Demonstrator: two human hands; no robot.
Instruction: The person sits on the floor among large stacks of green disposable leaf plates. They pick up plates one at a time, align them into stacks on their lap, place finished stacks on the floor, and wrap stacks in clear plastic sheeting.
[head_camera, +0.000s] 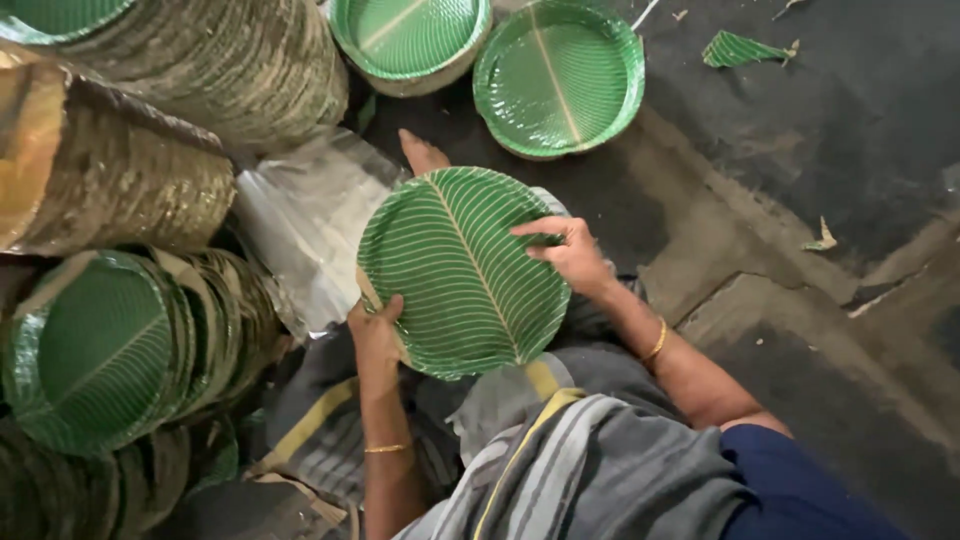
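A person sits on the floor and holds a round green paper plate printed with a pale leaf-vein pattern (462, 270) over the lap, its printed face up towards the camera. The left hand (376, 332) grips the plate's lower left rim, thumb on the printed face and fingers curled behind it, so it is clamped on the edge. The right hand (568, 252) lies on the plate's right rim, fingers bent over the printed surface and pressed against it, closed on that side. Each wrist wears a thin gold bangle; the one on the right wrist (656, 343) shows just below the plate. A grey striped cloth with yellow bands (560, 460) covers the lap beneath the plate, and a bare foot (421, 153) pokes out just beyond the plate's top edge. To the left lie long sideways stacks of the same green plates (110, 350), with further stacks (150, 110) above them, and a sheet of clear crinkled plastic (305, 225) between the stacks and the held plate. Two shallow green plates (558, 80) rest on the dark concrete floor (800, 200) ahead, well apart from the hands, near a torn green scrap (740, 48).
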